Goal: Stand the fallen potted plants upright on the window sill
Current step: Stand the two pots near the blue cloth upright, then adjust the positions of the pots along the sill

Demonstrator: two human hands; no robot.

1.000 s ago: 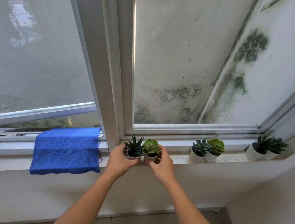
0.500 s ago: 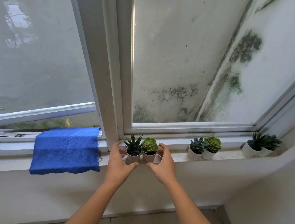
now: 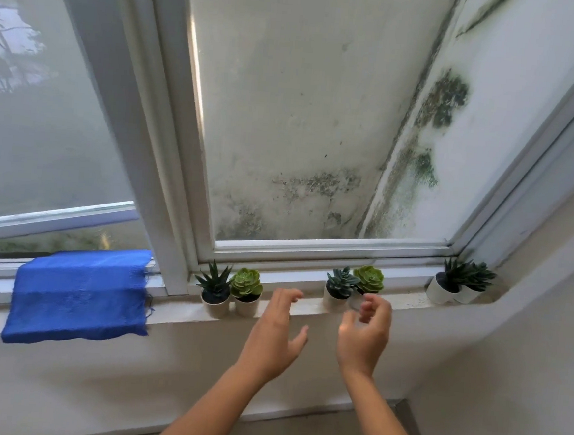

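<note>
1. Head view: the middle pair of pots (image 3: 352, 289) on the window sill (image 3: 306, 308) lies just ahead of the right hand (image 3: 365, 336), which is nearer to it than the left hand (image 3: 278, 333).
2. Both pots lean rather than stand straight, though motion blur makes this uncertain.
3. Both hands are empty, fingers loosely spread.
4. The left pair (image 3: 230, 293) stands upright, beside the left hand; the corner pair (image 3: 458, 285) leans, well apart.

A solid blue cloth (image 3: 78, 295) is hanging over the white sill (image 3: 175, 309). White pots (image 3: 215, 307) are showing dark green and lime rosettes (image 3: 246, 283). Green-black blotches are mottling the pale wall (image 3: 304, 115).
</note>
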